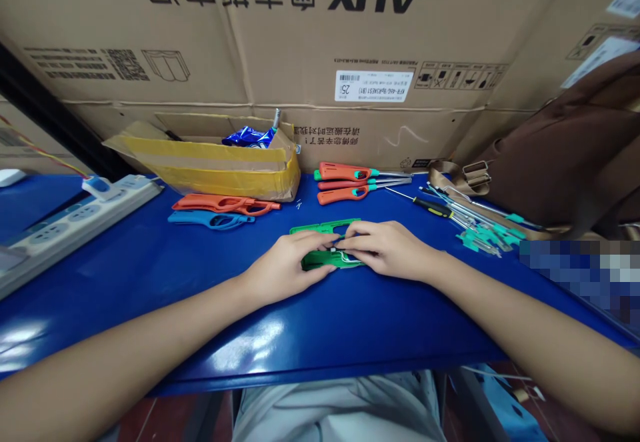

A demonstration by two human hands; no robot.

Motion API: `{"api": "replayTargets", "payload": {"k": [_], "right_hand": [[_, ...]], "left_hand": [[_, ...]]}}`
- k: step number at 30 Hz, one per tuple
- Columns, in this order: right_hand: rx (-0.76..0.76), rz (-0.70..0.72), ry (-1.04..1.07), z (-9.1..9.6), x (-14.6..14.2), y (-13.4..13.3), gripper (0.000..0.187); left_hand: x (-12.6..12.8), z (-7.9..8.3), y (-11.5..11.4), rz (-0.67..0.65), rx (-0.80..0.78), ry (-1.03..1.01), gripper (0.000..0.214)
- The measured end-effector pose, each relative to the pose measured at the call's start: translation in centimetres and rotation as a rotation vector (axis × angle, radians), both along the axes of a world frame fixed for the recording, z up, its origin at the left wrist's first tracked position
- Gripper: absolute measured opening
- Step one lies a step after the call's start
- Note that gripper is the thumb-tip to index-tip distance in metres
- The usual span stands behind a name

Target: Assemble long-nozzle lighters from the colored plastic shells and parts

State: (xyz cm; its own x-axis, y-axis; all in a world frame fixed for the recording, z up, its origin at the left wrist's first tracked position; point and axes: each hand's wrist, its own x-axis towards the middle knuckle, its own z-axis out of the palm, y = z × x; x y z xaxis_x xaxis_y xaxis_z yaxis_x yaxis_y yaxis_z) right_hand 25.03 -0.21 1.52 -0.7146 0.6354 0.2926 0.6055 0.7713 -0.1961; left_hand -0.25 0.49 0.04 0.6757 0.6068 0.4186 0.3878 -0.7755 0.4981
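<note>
Two green shell halves [315, 260], 12 o'clock from lap [340, 410]; likely light, stiff: grip by rims. Left hand [287, 259] half-curled, holding 9 o'clock end; right hand [390, 250], fingertips bunched at 3 o'clock, hold unclear.

The green casing [316, 260] lies open on the blue table [350, 335].

White glare on the blue tabletop [360, 335], blocky pixelation at right.

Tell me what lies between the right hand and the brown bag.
In the head view: a screwdriver, a pile of teal-ended metal rods, and a tan strap.
</note>
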Motion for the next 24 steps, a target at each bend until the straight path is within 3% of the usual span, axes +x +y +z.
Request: {"api": "replayTargets", "payload": {"k": [24], "right_hand": [[0.07,0.074,-0.166,0.55,0.31,-0.12,0.033]], "left_hand": [[-0.05,-0.02,0.11,-0.011,-0.039,-0.03,0.045]]}}
